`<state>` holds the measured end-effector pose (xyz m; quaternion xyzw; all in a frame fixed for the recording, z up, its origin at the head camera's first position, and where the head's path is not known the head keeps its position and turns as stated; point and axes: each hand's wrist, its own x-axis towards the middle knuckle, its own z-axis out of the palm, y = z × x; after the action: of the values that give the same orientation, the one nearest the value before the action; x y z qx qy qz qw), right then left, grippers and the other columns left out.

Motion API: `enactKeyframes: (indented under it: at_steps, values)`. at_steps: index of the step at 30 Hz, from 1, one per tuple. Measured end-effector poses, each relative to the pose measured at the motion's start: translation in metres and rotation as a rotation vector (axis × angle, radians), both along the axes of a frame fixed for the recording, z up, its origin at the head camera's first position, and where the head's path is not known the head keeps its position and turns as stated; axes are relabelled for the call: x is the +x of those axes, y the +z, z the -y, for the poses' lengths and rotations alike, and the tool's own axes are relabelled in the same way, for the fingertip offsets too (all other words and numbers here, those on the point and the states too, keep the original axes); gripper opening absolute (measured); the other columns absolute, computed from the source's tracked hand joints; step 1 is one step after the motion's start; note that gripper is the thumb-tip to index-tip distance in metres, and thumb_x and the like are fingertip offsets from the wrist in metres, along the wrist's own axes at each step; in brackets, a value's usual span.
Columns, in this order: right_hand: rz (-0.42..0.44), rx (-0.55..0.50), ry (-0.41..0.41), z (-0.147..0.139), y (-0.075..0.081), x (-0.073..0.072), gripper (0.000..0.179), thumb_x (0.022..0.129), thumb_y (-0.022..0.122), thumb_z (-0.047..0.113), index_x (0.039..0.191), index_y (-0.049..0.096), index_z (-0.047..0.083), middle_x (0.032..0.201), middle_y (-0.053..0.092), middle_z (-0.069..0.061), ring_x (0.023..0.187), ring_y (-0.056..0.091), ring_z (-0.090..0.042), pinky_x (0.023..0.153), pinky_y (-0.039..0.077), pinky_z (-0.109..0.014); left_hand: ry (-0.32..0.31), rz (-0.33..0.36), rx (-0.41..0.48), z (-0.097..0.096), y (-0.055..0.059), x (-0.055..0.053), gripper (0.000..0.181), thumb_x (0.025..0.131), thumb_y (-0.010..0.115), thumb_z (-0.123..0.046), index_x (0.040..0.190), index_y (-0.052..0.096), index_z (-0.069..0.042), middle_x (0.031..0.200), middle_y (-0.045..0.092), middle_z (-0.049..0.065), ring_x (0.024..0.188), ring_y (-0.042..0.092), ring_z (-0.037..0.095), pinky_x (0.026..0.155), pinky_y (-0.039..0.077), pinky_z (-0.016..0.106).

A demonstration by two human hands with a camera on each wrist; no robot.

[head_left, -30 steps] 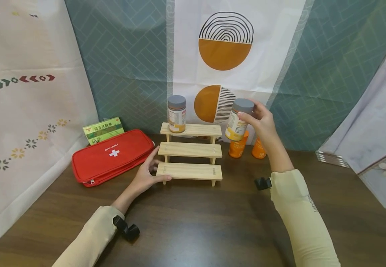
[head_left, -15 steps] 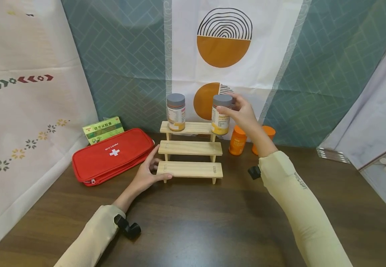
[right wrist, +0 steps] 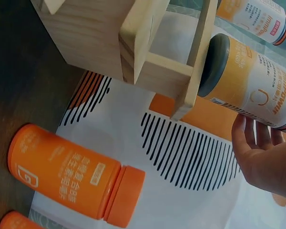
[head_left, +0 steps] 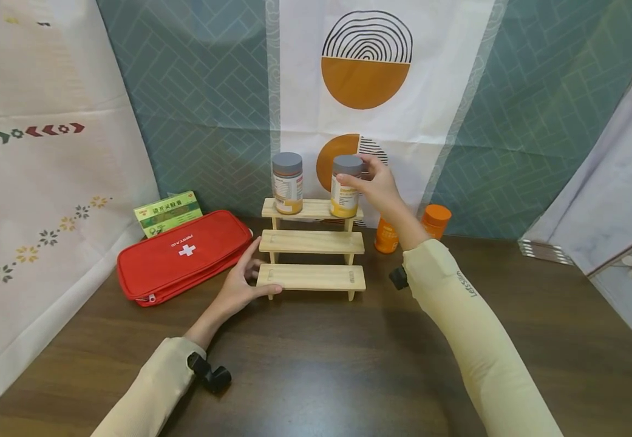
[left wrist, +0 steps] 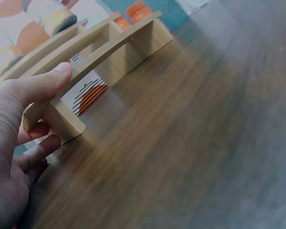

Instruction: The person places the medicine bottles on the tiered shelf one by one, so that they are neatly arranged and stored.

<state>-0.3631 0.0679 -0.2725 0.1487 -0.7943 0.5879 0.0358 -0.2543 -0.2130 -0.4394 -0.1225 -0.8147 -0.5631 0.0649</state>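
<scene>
A three-step wooden rack stands on the table. My left hand grips the left end of its lowest step, thumb on the front edge and fingers behind, as the left wrist view shows. My right hand holds a supplement jar with a grey lid and white-yellow label by its upper part. That jar is upright at the right end of the top step, its base right at the board. A matching jar stands on the left end of the same step.
Two orange bottles stand right of the rack, partly hidden behind the right arm. Left of the rack lies a red first-aid pouch, with a green medicine box behind it. A patterned cloth hangs at the back.
My right hand has carried the jar leftward from above the orange bottles to the right end of the top step, and the jar has straightened up. The left hand has stayed put.
</scene>
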Motion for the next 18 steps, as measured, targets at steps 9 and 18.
enactKeyframes:
  at_steps: [9, 18]
  values:
    - [-0.010, -0.068, 0.003, 0.0071, -0.0078, -0.0028, 0.061, 0.087, 0.073, 0.019, 0.141, 0.044, 0.012, 0.132, 0.054, -0.011, 0.105, 0.054, -0.018, 0.093, 0.047, -0.034, -0.008, -0.004, 0.001, -0.0005, 0.0001, -0.0001, 0.107, 0.075, 0.083, -0.010, 0.157, 0.017, -0.027, 0.110, 0.064, 0.018, 0.086, 0.065, 0.014, 0.080, 0.047, 0.028]
    - [-0.013, -0.069, 0.041, 0.0081, -0.0099, -0.0023, 0.063, 0.089, 0.070, 0.019, 0.144, 0.039, 0.014, 0.138, 0.049, -0.013, 0.117, 0.051, -0.024, 0.094, 0.046, -0.040, -0.001, -0.001, -0.001, -0.0001, 0.0010, -0.0007, 0.107, 0.075, 0.083, -0.010, 0.157, 0.017, -0.028, 0.110, 0.064, 0.018, 0.087, 0.064, 0.014, 0.081, 0.047, 0.028]
